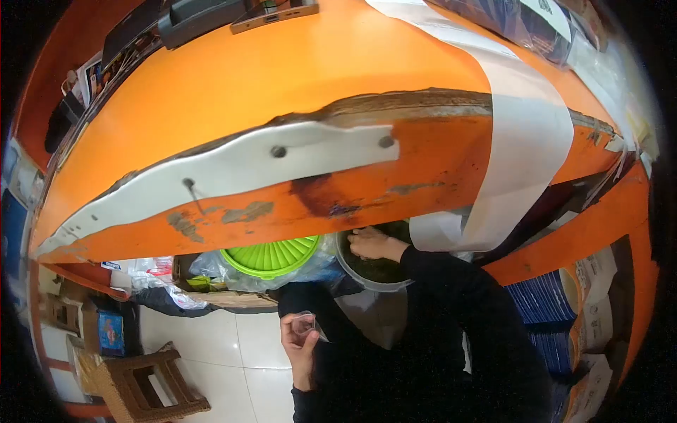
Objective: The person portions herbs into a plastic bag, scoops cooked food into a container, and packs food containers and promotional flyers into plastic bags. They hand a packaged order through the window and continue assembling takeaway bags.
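Below the desk's edge, my left hand (300,349) is closed on a small clear plastic bag (305,324), its mouth held open and facing up. My right hand (377,244) reaches into a round translucent tub (384,286) under the desk. Dark green loose, leafy-looking stuff (381,270) lies in the tub beneath that hand. The right fingers are curled together against it, and whatever is between them is hidden. A bright green ribbed lid (271,255) lies just left of the tub.
Above the tub, the orange desk (352,56) has a chipped front edge. A long paper strip (522,134) hangs over that edge. Blue-edged stacks (543,310) fill a shelf at right. A brown stool (151,384) stands on the tiled floor at lower left.
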Tool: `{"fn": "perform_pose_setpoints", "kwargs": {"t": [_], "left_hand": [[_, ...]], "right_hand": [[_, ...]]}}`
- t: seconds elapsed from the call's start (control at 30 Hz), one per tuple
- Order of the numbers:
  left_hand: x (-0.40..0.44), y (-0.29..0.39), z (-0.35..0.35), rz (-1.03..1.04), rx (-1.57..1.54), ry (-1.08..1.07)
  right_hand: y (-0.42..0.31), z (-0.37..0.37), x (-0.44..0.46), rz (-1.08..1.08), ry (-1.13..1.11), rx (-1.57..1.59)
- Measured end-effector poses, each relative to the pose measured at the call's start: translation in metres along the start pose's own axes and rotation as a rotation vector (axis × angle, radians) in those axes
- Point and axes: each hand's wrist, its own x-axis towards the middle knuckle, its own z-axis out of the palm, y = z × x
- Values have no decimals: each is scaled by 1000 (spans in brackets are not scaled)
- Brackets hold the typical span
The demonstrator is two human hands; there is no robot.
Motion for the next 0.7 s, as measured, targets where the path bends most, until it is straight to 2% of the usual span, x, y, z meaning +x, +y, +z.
{"fn": "perform_pose_setpoints", "kwargs": {"t": [0.07,0.2,0.37,0.53,0.7], "left_hand": [[0,-1,-1,-12,-5,16],[9,3,0,37,44,22],[20,-3,10,77,50,-28],[23,0,35,45,81,-86],[26,0,50,30,161,-94]], "right_hand": [[8,3,-8,13,52,57],[29,-29,-34,195,162,270],[50,-85,-125,443,178,484],[1,-126,-173,425,-2,598],[-50,-170,-169,376,58,663]]}}
